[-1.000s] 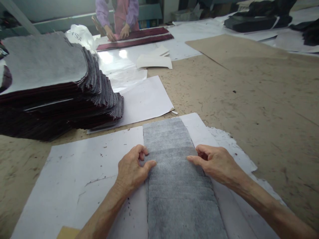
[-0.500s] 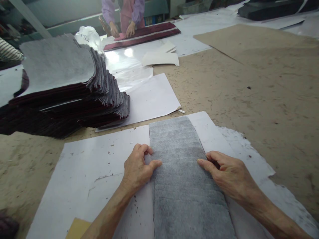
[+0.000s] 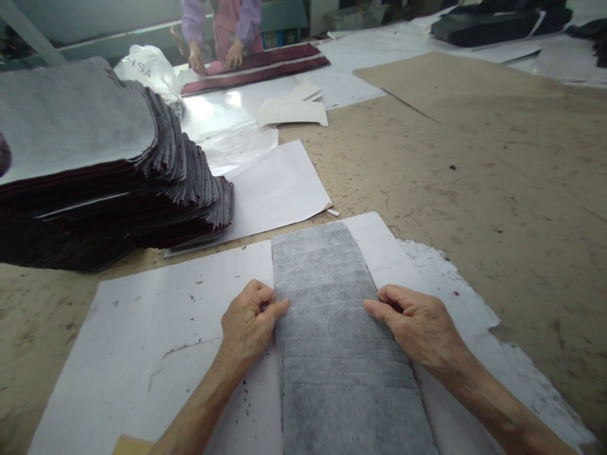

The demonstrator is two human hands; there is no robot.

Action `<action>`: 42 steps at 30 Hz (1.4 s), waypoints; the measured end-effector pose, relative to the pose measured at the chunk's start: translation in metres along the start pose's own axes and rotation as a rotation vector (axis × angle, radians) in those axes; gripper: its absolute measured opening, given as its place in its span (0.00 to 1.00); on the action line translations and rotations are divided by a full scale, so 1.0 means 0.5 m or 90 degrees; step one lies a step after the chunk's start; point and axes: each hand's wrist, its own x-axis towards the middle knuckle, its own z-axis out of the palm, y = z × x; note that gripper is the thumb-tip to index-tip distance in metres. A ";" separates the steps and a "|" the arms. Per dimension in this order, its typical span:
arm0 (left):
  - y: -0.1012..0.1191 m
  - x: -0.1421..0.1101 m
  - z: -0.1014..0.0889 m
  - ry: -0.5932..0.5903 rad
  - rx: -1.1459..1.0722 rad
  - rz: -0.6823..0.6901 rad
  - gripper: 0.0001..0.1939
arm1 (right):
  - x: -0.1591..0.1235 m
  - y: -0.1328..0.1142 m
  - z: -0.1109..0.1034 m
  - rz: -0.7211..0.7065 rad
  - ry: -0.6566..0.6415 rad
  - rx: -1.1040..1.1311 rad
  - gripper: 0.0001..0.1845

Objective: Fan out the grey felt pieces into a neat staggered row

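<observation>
A long grey fabric panel (image 3: 332, 354) with faint crosswise creases lies over a sheet of white paper (image 3: 142, 341). At its left edge, my left hand (image 3: 251, 316) is closed, thumb on top and fingers curled at the side, pinching the fabric. My right hand (image 3: 412, 316) grips the opposite edge at about the same height, its thumb on the grey surface and its fingertips partly hidden. Between the hands the panel lies nearly flat. Its near end runs out of the bottom of the view.
A tall stack of grey-faced, dark maroon fabric pieces (image 3: 85, 120) stands at left. Across the table (image 3: 427, 170), a co-worker's hands (image 3: 215, 58) rest on maroon fabric strips (image 3: 265, 69). Brown paper (image 3: 455, 82) and a dark bundle (image 3: 493, 25) lie at far right.
My left hand's fingers have drawn together onto the panel's left edge. The right hand keeps its hold. The whole scene has shifted slightly left as the view turned.
</observation>
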 end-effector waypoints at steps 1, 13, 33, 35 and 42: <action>0.000 0.002 0.000 -0.001 0.001 -0.003 0.14 | 0.001 0.000 -0.001 0.007 -0.007 0.012 0.18; 0.008 0.002 0.001 0.024 0.065 0.026 0.14 | 0.005 -0.012 -0.007 0.037 -0.036 0.013 0.16; -0.028 -0.035 0.016 0.156 0.204 0.359 0.13 | 0.005 0.000 -0.022 -0.424 0.037 -0.243 0.14; -0.025 -0.031 0.009 0.133 0.220 0.369 0.17 | 0.015 -0.002 -0.025 -0.382 -0.007 -0.226 0.14; -0.009 -0.022 0.002 0.038 0.237 0.336 0.15 | 0.003 -0.002 -0.014 -0.225 -0.050 -0.131 0.04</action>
